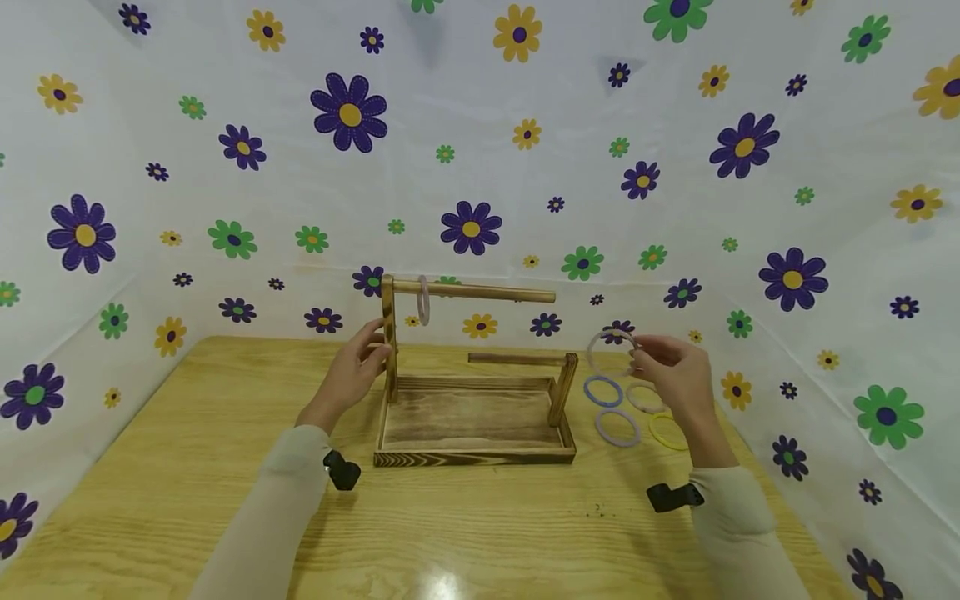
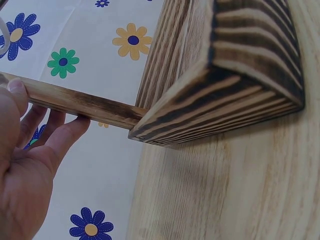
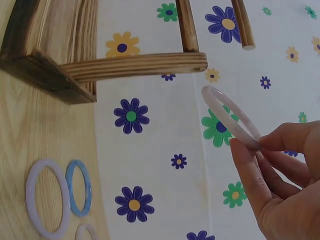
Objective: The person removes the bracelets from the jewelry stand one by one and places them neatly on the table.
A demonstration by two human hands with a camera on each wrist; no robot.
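My left hand (image 1: 348, 375) holds the tall left post (image 2: 85, 102) of a dark-grained wooden stand, thumb on one side and fingers on the other. The stand has a shallow tray (image 1: 472, 457) as its base. A pale bangle (image 1: 421, 300) hangs on its upper rod (image 1: 487, 292), toward the post end. Right of the stand, my right hand (image 1: 678, 375) pinches a pale pinkish-white bangle (image 3: 226, 119) between thumb and fingers, raised above the table. That bangle is apart from both rods.
On the table right of the stand lie a blue bangle (image 3: 89, 192), a lilac bangle (image 3: 31, 195), a yellow bangle (image 1: 652, 429) and a pale bangle (image 1: 628, 396). A lower rod (image 1: 517, 359) points left from the short right post (image 1: 562, 392). Flower-printed cloth (image 1: 480, 167) surrounds the table.
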